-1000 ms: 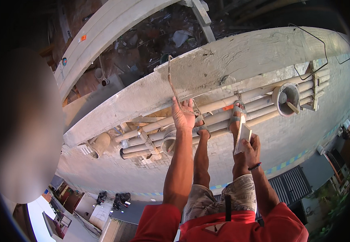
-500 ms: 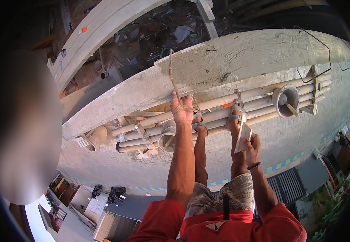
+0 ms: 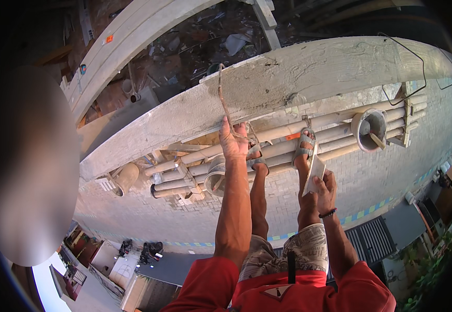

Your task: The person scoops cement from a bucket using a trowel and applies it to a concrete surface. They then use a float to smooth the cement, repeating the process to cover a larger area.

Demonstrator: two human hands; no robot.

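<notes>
My left hand (image 3: 233,140) is raised to the lower edge of a long, curved, plastered concrete beam (image 3: 174,112). Its fingers are closed around a thin, rust-brown bent rod (image 3: 222,92), whose upper end hooks over the beam's far edge. Part of the grip is hidden by the palm. Lower and to the right, my right hand (image 3: 326,190) grips a flat, pale plastering float (image 3: 315,172), held tilted in front of my right leg and apart from the beam. Wet-looking mortar with ridges and rough patches covers the beam's right half.
I stand in sandals on bamboo poles (image 3: 335,136) high above a paved ground (image 3: 288,203). A bucket (image 3: 367,130) with a tool inside stands to the right; another bucket (image 3: 215,179) is by my left foot. Black bent rods (image 3: 423,67) hook over the beam's right end.
Almost nothing differs. The fingers of my left hand have shifted slightly on the bent rod; my right hand and the float stay nearly in place.
</notes>
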